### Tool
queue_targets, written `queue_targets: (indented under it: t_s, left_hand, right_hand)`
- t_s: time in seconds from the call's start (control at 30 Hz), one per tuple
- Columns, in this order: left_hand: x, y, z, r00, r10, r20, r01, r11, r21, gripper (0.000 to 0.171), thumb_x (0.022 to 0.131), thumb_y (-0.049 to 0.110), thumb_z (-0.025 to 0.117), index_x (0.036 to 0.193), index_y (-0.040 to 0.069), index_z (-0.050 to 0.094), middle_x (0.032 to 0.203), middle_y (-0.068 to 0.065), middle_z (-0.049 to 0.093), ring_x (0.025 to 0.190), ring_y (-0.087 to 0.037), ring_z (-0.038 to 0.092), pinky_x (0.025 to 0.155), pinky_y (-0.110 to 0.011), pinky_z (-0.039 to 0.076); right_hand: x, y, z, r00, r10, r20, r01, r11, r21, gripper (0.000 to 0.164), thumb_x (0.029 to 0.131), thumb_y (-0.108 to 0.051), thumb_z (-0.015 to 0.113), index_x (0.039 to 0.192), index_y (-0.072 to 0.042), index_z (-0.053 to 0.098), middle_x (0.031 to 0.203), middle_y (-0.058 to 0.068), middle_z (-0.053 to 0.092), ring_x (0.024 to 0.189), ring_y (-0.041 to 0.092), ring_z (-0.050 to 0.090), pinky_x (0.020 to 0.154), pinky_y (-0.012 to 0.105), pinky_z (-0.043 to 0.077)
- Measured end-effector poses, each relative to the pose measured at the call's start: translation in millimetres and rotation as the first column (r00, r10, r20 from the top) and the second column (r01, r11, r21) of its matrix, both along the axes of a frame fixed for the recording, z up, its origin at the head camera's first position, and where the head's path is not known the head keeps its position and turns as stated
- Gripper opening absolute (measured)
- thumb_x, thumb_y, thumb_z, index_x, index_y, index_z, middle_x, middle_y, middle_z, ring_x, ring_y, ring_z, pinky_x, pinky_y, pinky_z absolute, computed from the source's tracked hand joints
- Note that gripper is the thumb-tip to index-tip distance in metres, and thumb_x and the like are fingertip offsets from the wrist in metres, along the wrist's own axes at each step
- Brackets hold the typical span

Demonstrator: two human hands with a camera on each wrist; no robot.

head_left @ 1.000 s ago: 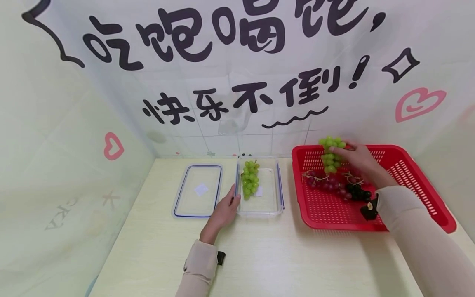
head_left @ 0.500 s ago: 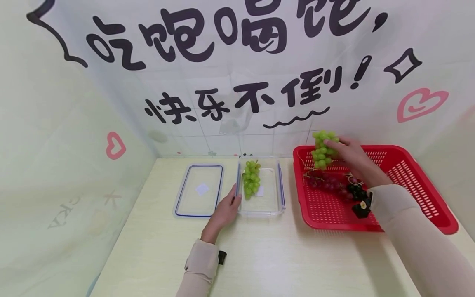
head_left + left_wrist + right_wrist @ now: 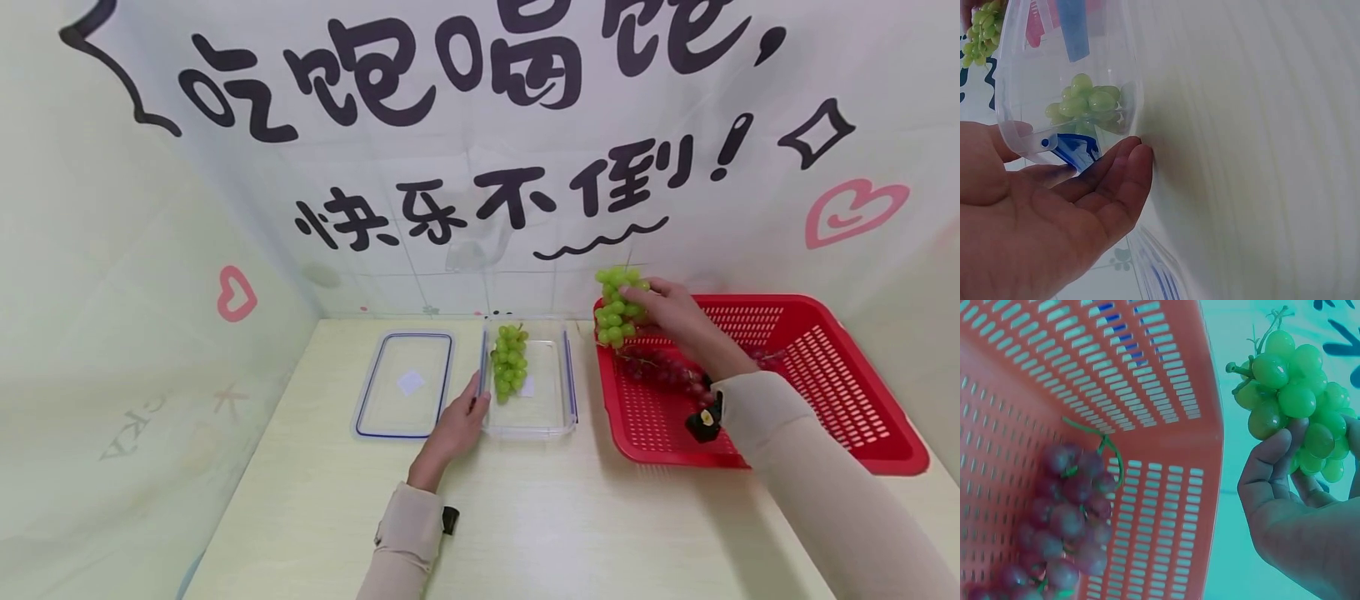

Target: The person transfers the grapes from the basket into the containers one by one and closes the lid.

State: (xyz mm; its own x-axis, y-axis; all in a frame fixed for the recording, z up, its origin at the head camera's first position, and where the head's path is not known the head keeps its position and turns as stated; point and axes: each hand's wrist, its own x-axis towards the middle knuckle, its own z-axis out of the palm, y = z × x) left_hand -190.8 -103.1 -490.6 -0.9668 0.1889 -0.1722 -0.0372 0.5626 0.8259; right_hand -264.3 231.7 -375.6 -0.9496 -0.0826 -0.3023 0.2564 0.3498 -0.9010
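Note:
My right hand (image 3: 667, 312) holds a bunch of green grapes (image 3: 617, 321) above the left back corner of the red basket (image 3: 622, 442). In the right wrist view, fingers and thumb are around the green grapes (image 3: 1297, 394), their stem pointing up. My left hand (image 3: 457, 421) grips the left side of a clear plastic container (image 3: 551, 429), thumb at the rim and fingers outside by the blue-sealed latch (image 3: 1075, 150). Inside that container, along its left side, lies another bunch of green grapes (image 3: 510, 362).
Red grapes (image 3: 660, 367) lie in the basket, partly hidden by the right arm; they show closer in the right wrist view. A clear lid (image 3: 405, 400) with a blue seal lies left of the container. Behind the table (image 3: 540, 517) hangs a printed white sheet (image 3: 450, 283).
My right hand has carried the green grapes leftward, from over the basket's inside to its left back corner. My left hand stays at the container.

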Motion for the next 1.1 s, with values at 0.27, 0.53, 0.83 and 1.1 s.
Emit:
queue_targets:
  t_s: [0.27,0.53,0.83,1.1]
  left_hand:
    - [-0.1,-1.0,1.0,1.000,-0.004,-0.003,0.004,1.000,0.001,0.058,0.109,0.031,0.036,0.159,0.008,0.018,0.151,-0.026,0.040,0.126,-0.033,0.047,0.107,-0.054,0.038]
    - [0.7,-0.5,1.9,1.000,-0.008,0.005,0.008,1.000,-0.007,0.057,0.109,0.030,0.035,0.160,0.010,0.017,0.153,-0.025,0.037,0.138,-0.037,0.040,0.112,-0.055,0.034]
    - [0.6,-0.9,2.3,1.000,-0.009,0.004,0.009,1.000,-0.005,0.058,0.109,0.030,0.035,0.159,0.008,0.017,0.152,-0.026,0.039,0.136,-0.036,0.042,0.111,-0.055,0.035]
    - [-1.0,-1.0,0.9,1.000,-0.004,0.008,0.004,1.000,-0.020,0.057,0.109,0.030,0.035,0.159,0.008,0.018,0.152,-0.026,0.040,0.134,-0.036,0.044,0.110,-0.055,0.036]
  right_hand:
    - [-2.7,-21.9,-4.9,1.000,0.009,-0.003,-0.009,1.000,0.025,0.066,0.098,-0.052,0.055,0.145,-0.008,0.043,0.133,0.016,0.052,0.111,0.026,0.054,0.092,0.031,0.052]
    - [-5.3,-41.1,-13.5,1.000,-0.005,0.019,0.006,0.998,-0.061,0.056,0.100,-0.045,0.055,0.141,-0.007,0.046,0.122,0.015,0.054,0.095,0.021,0.059,0.082,0.027,0.056]
    - [-9.0,-57.2,-20.5,0.999,-0.014,0.039,0.017,0.996,-0.086,0.055,0.100,-0.042,0.058,0.141,-0.006,0.047,0.120,0.015,0.054,0.083,0.016,0.060,0.075,0.023,0.056]
    - [-11.6,-71.8,-25.6,0.999,0.009,0.042,-0.008,0.999,-0.042,0.051,0.100,-0.038,0.058,0.141,-0.009,0.049,0.126,0.016,0.056,0.091,0.021,0.062,0.081,0.029,0.057]
